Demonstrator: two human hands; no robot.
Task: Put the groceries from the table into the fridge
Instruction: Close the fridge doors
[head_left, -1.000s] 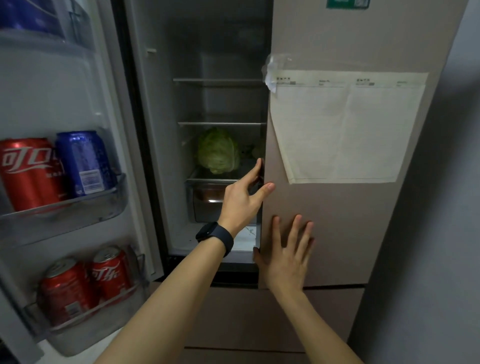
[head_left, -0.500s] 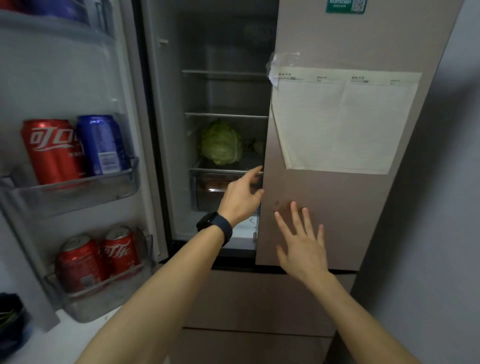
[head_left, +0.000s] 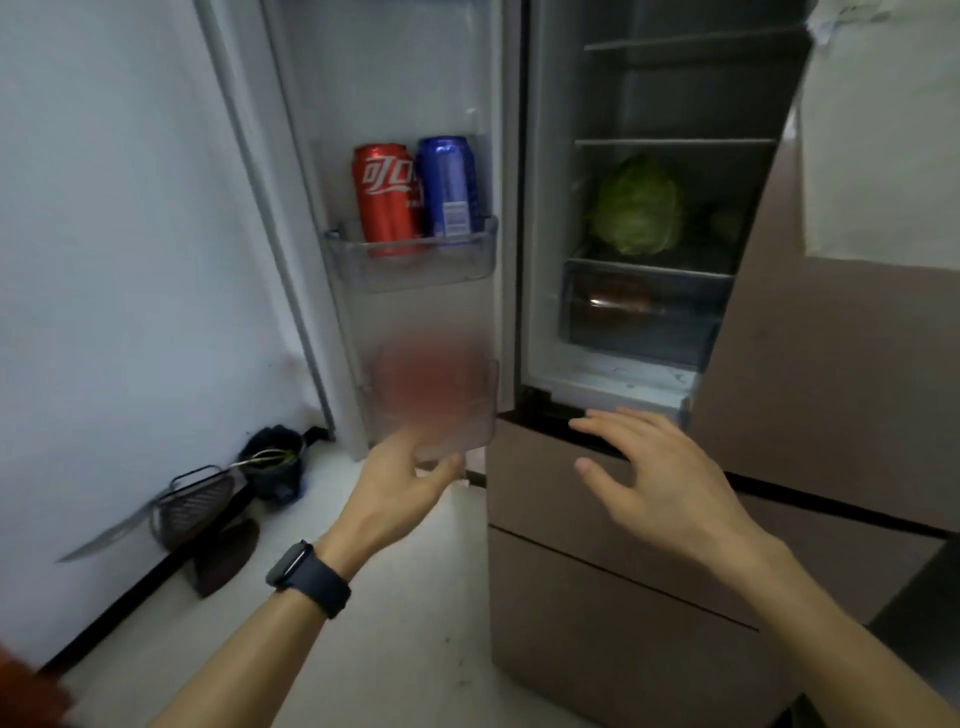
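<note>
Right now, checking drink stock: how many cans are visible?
2: red can and blue can, side by side in the upper door bin. Blurred red in the lower bin may be more.

Both forearms (head_left: 234, 660) bare; dark smartwatch (head_left: 307, 577) on left wrist; blurred orange patch (head_left: 26, 696), perhaps clothing.

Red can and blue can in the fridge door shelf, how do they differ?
Colour: the red can is red, the blue can dark blue.
Markings: the red can bears large white characters; the blue can shows a small pale label panel low on its side.
Place: the red can stands on the left of the door shelf, the blue can on the right.
Both stand upright, side by side, and look alike in size and shape.
</note>
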